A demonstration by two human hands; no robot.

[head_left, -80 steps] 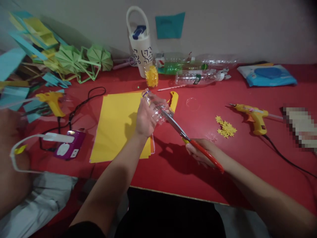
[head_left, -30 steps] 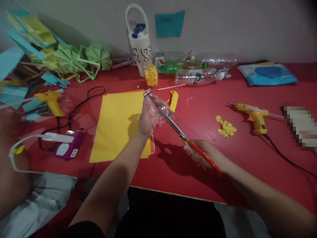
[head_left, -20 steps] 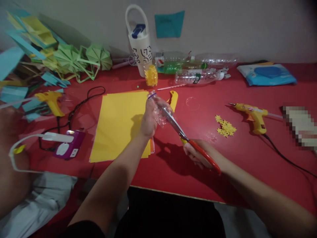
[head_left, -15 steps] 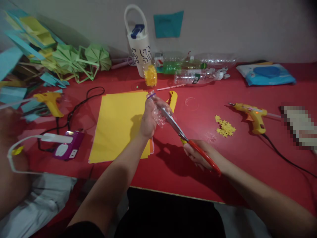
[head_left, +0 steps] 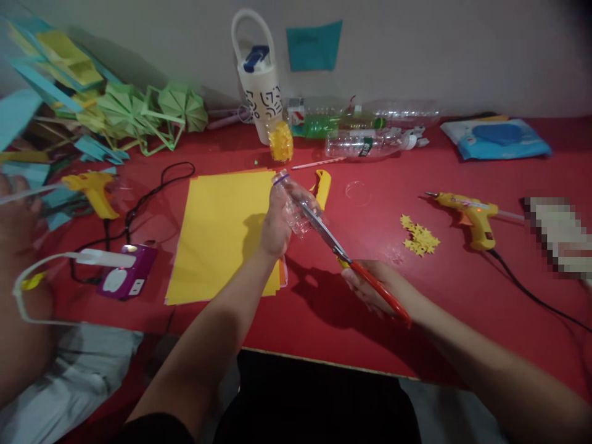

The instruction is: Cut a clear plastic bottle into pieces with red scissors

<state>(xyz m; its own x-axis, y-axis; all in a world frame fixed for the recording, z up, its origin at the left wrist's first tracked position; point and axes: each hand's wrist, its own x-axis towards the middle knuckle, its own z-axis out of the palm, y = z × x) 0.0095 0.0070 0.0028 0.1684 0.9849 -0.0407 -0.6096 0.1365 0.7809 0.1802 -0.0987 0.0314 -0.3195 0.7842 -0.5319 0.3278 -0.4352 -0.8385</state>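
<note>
My left hand is closed round the neck part of a clear plastic bottle top, which has a purple ring at its mouth. In my right hand is a pair of scissors with red handles. Their blades point up and left and reach the cut side of the bottle piece; whether they bite into the plastic I cannot tell. Beneath my left hand lies a stack of yellow paper. Just behind the bottle piece rests a yellow cutter.
Yellow paper stars and a glue gun lie to the right. At the back are a white tumbler, plastic bottles and a wipes pack. Leftward are another glue gun, a purple power strip and a co-worker's arm.
My hands, the scissors and the bottle piece stay almost in place. At the left edge, the co-worker's hand has come up a little and shows more of its fingers.
</note>
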